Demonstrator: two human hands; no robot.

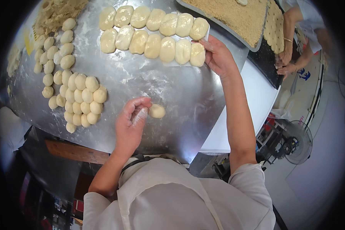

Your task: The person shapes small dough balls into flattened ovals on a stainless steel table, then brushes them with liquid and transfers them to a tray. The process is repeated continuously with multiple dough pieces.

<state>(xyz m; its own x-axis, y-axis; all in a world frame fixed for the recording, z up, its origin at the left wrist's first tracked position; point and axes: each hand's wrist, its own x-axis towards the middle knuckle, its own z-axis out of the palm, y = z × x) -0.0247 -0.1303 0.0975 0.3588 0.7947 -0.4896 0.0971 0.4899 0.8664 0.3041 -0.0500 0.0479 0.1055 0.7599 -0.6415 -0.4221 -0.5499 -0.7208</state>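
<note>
Two rows of flattened, glossy dough pieces (140, 41) lie along a thin white board (172, 63) at the far side of the metal table. My right hand (220, 57) grips the board's right end, its thumb and fingers at the edge beside the last pieces. Nearer to me, my left hand (131, 120) is loosely curled, with floury fingers and a gap between thumb and fingers. Just right of its fingertips, a single small dough ball (157, 111) rests on the table; whether they touch is hard to tell.
Many round dough balls (80, 96) are clustered on the left of the metal table (172, 88). Behind them lies a crumbly mound (59, 15). A tray of golden crumbs (234, 15) stands far right, near another person's hands (285, 63). A fan (297, 142) stands at right.
</note>
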